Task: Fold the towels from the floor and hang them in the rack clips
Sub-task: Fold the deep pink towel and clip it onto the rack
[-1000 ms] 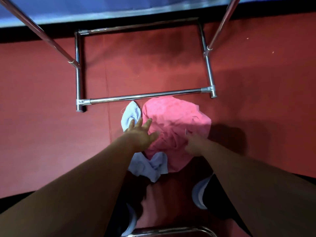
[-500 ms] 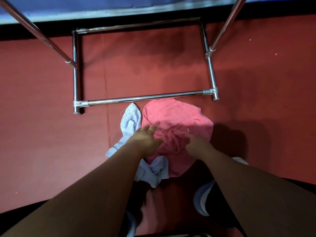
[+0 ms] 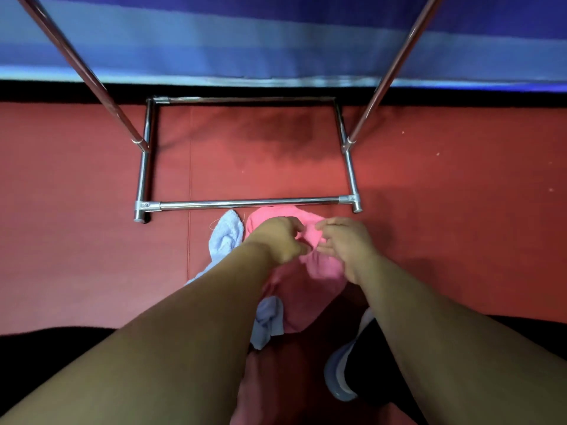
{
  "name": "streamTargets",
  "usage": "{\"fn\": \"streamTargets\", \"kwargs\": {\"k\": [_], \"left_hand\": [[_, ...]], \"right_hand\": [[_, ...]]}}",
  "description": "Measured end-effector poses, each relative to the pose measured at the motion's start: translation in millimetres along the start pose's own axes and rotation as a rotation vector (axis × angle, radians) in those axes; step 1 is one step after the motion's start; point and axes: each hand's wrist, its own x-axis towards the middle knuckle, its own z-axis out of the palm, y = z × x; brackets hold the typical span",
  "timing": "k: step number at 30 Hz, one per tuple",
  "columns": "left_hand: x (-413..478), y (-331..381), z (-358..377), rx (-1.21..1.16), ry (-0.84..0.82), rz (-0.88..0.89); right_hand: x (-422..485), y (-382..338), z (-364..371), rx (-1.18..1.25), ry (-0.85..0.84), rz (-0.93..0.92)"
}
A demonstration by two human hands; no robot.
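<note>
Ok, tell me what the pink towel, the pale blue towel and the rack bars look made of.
The pink towel: soft cloth, probably terry cotton; matte, fuzzy, bunched into limp folds. The pale blue towel: likely the same; nubbly surface, crumpled. The rack bars: metal tube, polished chrome or stainless by the look; bright reflective streaks, fitted corner joints.

One pink towel (image 3: 310,289), one blue towel (image 3: 225,237), one metal rack (image 3: 245,204), one shoe (image 3: 336,378).

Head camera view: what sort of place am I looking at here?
Probably an indoor laundry or drying spot: a chrome rack stands on a red floor, with a pink towel and a pale blue towel heaped at its base.
</note>
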Motion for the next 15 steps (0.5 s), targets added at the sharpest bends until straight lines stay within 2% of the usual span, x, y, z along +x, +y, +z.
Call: {"fn": "streamTargets", "kwargs": {"k": [9, 15], "left_hand": [[-100.7, 95.5, -58.4, -0.01, 0.324, 0.2], [-193.0, 160.3, -124.5, 0.089, 0.515, 0.35]], "right_hand": [[-126.1, -106.5, -22.0, 0.029, 0.0, -0.279], [-227.5, -181.0, -46.8, 0.003, -0.013, -0.479]]}}
